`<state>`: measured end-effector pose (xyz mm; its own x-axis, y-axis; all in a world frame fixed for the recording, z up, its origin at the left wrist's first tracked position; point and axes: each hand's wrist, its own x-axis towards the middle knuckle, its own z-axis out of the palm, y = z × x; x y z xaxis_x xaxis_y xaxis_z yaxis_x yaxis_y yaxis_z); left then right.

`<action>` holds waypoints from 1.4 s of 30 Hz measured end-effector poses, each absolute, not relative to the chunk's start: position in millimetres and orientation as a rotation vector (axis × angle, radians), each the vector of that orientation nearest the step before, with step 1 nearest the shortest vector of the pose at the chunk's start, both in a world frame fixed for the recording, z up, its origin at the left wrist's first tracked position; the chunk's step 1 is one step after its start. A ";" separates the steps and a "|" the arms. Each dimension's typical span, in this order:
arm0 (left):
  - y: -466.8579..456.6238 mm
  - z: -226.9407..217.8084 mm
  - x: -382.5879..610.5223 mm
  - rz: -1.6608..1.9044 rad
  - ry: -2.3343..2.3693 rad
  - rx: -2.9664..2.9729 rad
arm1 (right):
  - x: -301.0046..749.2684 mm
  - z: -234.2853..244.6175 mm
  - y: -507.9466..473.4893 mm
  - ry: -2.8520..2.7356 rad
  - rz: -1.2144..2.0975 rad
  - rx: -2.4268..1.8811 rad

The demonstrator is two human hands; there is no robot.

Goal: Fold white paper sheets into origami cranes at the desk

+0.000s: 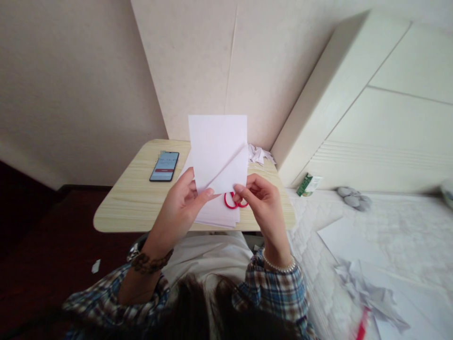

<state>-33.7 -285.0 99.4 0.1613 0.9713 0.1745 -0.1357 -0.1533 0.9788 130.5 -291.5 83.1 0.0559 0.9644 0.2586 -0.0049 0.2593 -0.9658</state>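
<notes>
Left hand (182, 197) pinching white sheet (219, 144) at lower-left corner, thumb in front; right hand (261, 196) gripping lower-right corner between thumb and fingers. Sheet extending beyond both hands' fingers, above tabletop (130, 203), red scissors handles (231, 207) showing just below.

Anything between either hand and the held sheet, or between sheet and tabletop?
Left hand and right hand touch the sheet, nothing visible between. Below, a paper stack and red-handled scissors lie on the tabletop.
</notes>
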 end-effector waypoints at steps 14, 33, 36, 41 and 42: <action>-273.1 94.4 -36.7 1.063 0.864 1.160 | 138.3 76.9 -281.9 -1.206 1.168 -1.095; -272.0 93.6 -42.7 1.028 0.898 1.122 | 137.9 72.9 -281.2 -1.184 1.213 -1.096; -272.8 96.1 -35.8 1.075 0.991 1.048 | 134.7 72.3 -280.6 -1.179 1.146 -1.107; -274.3 97.1 -30.5 1.113 1.015 1.041 | 128.6 71.9 -279.9 -1.246 1.082 -1.046; -274.1 96.8 -30.8 1.122 1.019 1.052 | 127.4 72.2 -279.9 -1.254 1.092 -1.038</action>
